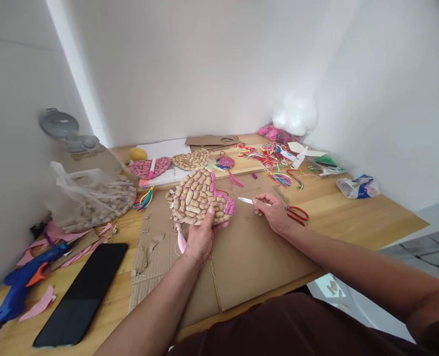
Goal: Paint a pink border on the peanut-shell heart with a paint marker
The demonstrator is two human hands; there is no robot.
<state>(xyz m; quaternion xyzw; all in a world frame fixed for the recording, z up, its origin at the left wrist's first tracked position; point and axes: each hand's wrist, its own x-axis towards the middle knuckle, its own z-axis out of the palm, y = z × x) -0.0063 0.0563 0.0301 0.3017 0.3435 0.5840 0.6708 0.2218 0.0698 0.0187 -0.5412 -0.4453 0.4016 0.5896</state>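
Clock centred on the peanut-covered piece point(191, 195), 12 = far side. Piece sits over the cardboard sheet point(256, 257), left hand point(201, 237) holding it at its 5 to 6 edge: thumb on the shells, other fingers mostly hidden behind. Can't tell how firm. Right hand point(273, 212) out at 3 to 4, fingers pinched narrow round the white pen point(246, 200); nib points to 9, near the pink shells point(229, 205), not touching. Pink runs 1 to 4 along the rim; rest is bare tan.

My read: colouring shells, rim partly done. To do it well: back the piece with fingers right behind the nib, turn the piece instead of the wrist, work inward from the pink. Light short strokes along each shell, gaps last. Thumb off wet ink. Tassel point(181, 241) hangs at 7, don't let it swing in. Small purple bit point(254, 175) at 2, maybe a cap; can't tell. Scissors point(296, 219) past the right hand at 3 to 4: shift outward for elbow room.
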